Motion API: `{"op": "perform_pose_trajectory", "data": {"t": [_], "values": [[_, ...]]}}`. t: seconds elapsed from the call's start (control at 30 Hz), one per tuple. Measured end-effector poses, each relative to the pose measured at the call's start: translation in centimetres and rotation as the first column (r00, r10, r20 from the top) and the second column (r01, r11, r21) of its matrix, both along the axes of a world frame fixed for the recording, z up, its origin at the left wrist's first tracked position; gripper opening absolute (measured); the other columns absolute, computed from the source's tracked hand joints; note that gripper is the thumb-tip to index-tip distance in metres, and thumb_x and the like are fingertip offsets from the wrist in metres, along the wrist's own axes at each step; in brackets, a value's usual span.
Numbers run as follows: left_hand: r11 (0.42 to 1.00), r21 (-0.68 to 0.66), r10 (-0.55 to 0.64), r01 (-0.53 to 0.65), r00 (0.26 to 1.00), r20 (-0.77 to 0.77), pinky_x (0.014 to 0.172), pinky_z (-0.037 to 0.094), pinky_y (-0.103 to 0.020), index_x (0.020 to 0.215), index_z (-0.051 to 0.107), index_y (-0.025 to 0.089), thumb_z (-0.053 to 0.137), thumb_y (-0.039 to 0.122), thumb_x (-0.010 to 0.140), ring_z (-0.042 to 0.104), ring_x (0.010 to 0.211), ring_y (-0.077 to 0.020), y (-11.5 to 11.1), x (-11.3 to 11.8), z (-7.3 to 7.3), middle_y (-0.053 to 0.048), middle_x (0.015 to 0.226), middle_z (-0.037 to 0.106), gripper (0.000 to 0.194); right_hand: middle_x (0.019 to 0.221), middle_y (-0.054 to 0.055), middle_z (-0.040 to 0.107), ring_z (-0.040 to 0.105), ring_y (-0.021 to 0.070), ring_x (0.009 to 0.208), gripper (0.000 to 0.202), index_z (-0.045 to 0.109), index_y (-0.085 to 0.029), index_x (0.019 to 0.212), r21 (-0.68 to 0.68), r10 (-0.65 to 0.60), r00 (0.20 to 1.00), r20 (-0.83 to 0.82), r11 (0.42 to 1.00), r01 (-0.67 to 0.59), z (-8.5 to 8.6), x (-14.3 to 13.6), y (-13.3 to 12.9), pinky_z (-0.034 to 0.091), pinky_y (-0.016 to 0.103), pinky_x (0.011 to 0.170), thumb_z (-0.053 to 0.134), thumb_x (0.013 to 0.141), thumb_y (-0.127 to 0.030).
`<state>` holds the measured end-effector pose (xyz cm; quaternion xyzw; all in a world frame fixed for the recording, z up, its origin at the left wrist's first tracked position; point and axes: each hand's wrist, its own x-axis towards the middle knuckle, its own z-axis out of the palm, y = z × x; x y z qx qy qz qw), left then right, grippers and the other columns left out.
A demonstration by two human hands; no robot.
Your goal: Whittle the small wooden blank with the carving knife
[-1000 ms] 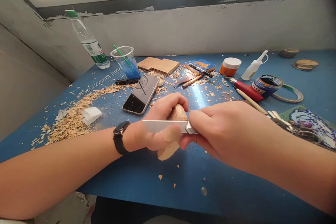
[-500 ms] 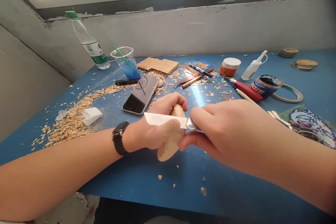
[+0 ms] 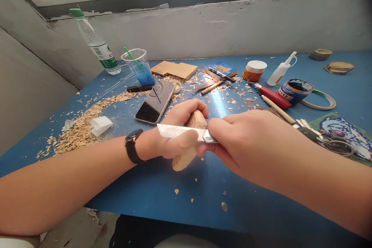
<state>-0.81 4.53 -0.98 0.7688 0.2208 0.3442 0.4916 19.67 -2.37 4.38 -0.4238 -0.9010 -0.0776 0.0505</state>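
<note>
My left hand (image 3: 181, 118), with a black watch on its wrist, is wrapped round a pale piece of carved wood (image 3: 183, 159). The wood's rounded lower end and its upper end (image 3: 198, 119) stick out past the fingers. In my right hand (image 3: 241, 135) is a utility knife (image 3: 180, 131), its broad blade pointing left across the wood and over the left thumb. Only the blade and the metal collar show; the handle is hidden in the fist. The left thumb lies against the blade, and whether the edge touches the wood I cannot tell.
Wood shavings (image 3: 77, 133) are heaped at the left. Behind my hands lie a phone (image 3: 155, 102) and a cup of blue liquid (image 3: 142, 71), with a water bottle (image 3: 101, 54) beyond. A red-handled tool (image 3: 274, 98), an open tin (image 3: 295, 91) and scissors (image 3: 338, 145) lie at the right.
The wood has tilted in my left hand, so more of its upper end and less of its lower end shows. Both hands keep their grip. The view has shifted slightly.
</note>
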Motion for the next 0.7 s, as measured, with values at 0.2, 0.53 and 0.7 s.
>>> {"op": "perform_pose_trajectory", "data": {"t": [0.2, 0.53, 0.7], "values": [[0.998, 0.029, 0.053, -0.053, 0.998, 0.02, 0.059, 0.048, -0.033, 0.092, 0.063, 0.021, 0.067, 0.079, 0.082, 0.056, 0.069, -0.0206, 0.5, -0.1, -0.1, -0.003, 0.073, 0.062, 0.059, 0.058, 0.0, 0.056, 0.045, 0.0134, 0.047, 0.02, 0.059, -0.021, 0.073, 0.076, -0.047, 0.999, 0.016, 0.996, 0.046, -0.5, 0.1, 0.0, 0.015, 0.03, 0.049, 0.07, 0.089, -0.024], [0.986, -0.127, 0.117, -0.107, 0.991, 0.071, 0.052, 0.038, -0.03, 0.092, 0.06, 0.02, 0.055, 0.084, 0.088, 0.046, 0.059, -0.0159, -0.5, 0.2, -0.1, 0.0, 0.071, 0.055, 0.064, 0.058, 0.001, 0.057, 0.049, 0.0166, 0.048, 0.043, 0.064, -0.02, 0.076, 0.083, -0.148, 0.989, 0.025, 0.986, 0.146, 0.1, 0.2, 0.1, 0.018, 0.031, 0.05, 0.071, 0.094, -0.058], [0.997, 0.027, 0.07, -0.07, 0.998, -0.001, 0.058, 0.045, -0.035, 0.094, 0.06, 0.021, 0.054, 0.096, 0.077, 0.051, 0.066, -0.0205, 0.0, 0.2, -0.2, -0.003, 0.074, 0.056, 0.077, 0.063, -0.002, 0.061, 0.046, 0.0127, 0.048, 0.019, 0.062, -0.02, 0.077, -0.04, 0.011, 0.997, 0.076, 0.999, -0.008, 0.8, -0.1, -0.1, 0.018, 0.03, 0.046, 0.078, 0.086, -0.021]]}}
